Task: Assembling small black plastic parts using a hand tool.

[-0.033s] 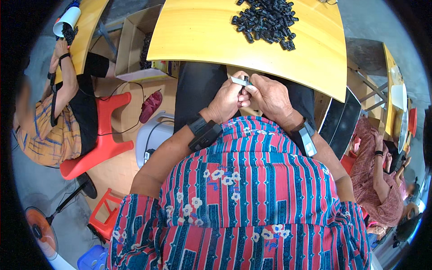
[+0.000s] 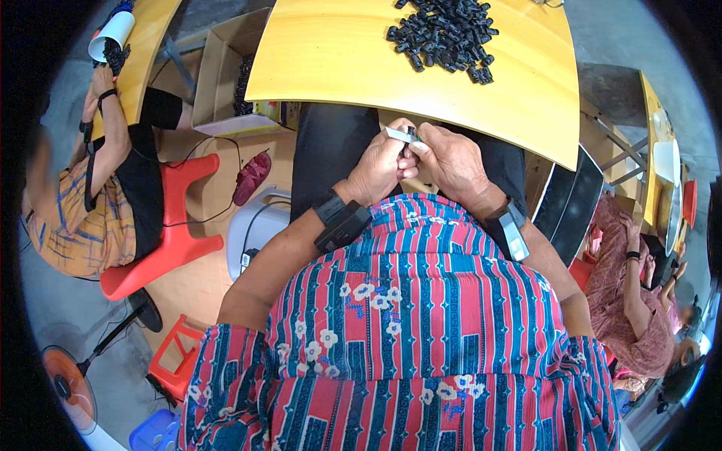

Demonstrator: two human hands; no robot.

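Observation:
Close in front of my body, just below the near edge of the yellow table (image 2: 331, 68), my two hands meet. Closed fingers of my left hand (image 2: 378, 169) grip a small black plastic part (image 2: 388, 149), mostly hidden by them. My right hand (image 2: 457, 161) is closed too, its thumb and fingers pinching a thin, silvery knife blade (image 2: 401, 136). The blade lies across the black part, its free end over my left fingers. Whether blade and part touch I cannot tell. On the table beyond is a heap of similar black plastic parts (image 2: 444, 37).
At left, a person in a checked shirt (image 2: 83, 233) sits on a red stool (image 2: 177, 225) beside another table. A cardboard box (image 2: 218, 75) stands between the tables. A floor fan (image 2: 68, 383) is at lower left. More people sit at right, near a black crate (image 2: 571, 195).

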